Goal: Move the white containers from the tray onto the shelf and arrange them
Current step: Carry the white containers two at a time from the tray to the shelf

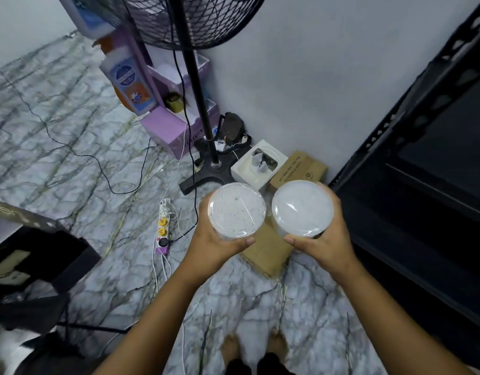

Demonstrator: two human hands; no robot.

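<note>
Two containers are up in the air at once. The left hand [219, 244] is curled around the left white container [237, 209], the right hand [326, 239] around the right white container [302, 208], side by side, lids to the camera, just left of the black shelf [422, 171]. Below lies a cardboard box [299, 166]; its print is too blurred to read. A fan stand [198, 109] rises behind.

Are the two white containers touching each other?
Apart. The head view shows brown cardboard in a narrow gap between the left container and the right container.
</note>
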